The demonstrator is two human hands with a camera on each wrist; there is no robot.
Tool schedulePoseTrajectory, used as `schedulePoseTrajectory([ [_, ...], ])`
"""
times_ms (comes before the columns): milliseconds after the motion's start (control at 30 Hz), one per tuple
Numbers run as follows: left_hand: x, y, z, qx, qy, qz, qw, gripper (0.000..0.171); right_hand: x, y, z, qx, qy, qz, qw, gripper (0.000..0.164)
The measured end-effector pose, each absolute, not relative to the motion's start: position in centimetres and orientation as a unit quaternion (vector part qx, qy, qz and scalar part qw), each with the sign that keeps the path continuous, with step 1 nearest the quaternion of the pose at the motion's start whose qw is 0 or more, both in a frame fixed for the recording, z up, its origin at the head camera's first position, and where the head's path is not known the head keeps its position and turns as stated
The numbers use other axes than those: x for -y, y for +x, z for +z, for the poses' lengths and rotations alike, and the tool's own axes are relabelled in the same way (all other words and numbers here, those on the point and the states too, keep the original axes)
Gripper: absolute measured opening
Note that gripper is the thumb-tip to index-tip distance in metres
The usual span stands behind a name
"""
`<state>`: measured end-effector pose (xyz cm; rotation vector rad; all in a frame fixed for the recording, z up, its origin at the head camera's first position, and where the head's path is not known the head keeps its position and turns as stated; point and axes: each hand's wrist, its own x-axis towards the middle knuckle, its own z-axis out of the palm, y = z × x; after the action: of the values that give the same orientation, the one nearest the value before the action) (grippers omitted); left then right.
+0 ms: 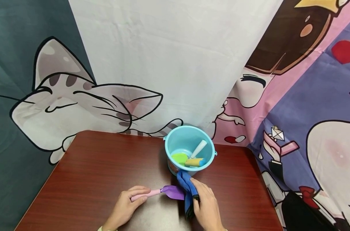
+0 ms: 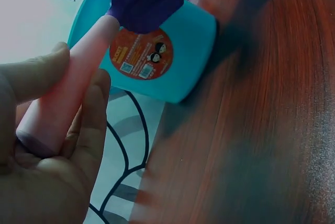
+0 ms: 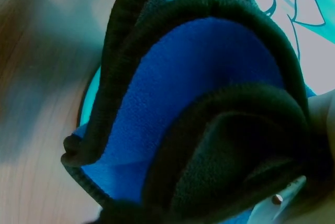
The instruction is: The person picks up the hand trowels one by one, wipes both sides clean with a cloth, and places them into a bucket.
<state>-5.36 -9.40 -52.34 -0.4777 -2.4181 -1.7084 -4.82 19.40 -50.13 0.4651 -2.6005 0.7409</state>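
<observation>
My left hand (image 1: pixel 124 203) grips a toy shovel by its pink handle (image 2: pixel 78 80), thumb on one side and fingers on the other. The shovel's purple blade (image 1: pixel 173 192) points right and meets a blue cloth (image 1: pixel 187 185) with black edging. My right hand (image 1: pixel 207 202) holds this cloth bunched up, close in front of a light blue bucket (image 1: pixel 170 141). In the right wrist view the folded cloth (image 3: pixel 209 51) fills most of the picture and hides the shovel. Over the bucket's side, the blade overlaps near a round orange label (image 2: pixel 141 54) in the left wrist view.
Inside the bucket lie a green piece (image 1: pixel 179 158), a yellow-and-blue piece (image 1: pixel 194 162) and a whitish handle (image 1: pixel 198 149). The bucket stands at the back edge of a dark red-brown wooden table (image 1: pixel 105 163). Behind it hangs a printed cartoon curtain (image 1: pixel 163 57).
</observation>
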Motion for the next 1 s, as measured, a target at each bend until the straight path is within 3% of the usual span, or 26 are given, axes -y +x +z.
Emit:
schedulePoseTrajectory([
  [267,9.6,-5.3,-51.3,0.821,-0.098,-0.56,0.062,0.028,-18.8,-5.1,-49.5,0.901,0.233,0.275,0.241,0.069],
  [533,9.9,-5.8,-54.0,0.815,-0.124,-0.562,0.067,0.029,-17.1,-5.2,-48.8,0.871,0.32,0.27,0.258,0.07],
  [700,9.9,-6.0,-55.3,0.802,-0.166,-0.57,0.063,0.027,-15.9,-4.8,-48.7,0.887,0.339,0.241,0.201,0.073],
  [1000,10.0,-5.9,-55.4,0.782,-0.202,-0.586,0.064,0.025,-14.8,-4.3,-49.2,0.913,0.362,0.186,0.016,0.062],
])
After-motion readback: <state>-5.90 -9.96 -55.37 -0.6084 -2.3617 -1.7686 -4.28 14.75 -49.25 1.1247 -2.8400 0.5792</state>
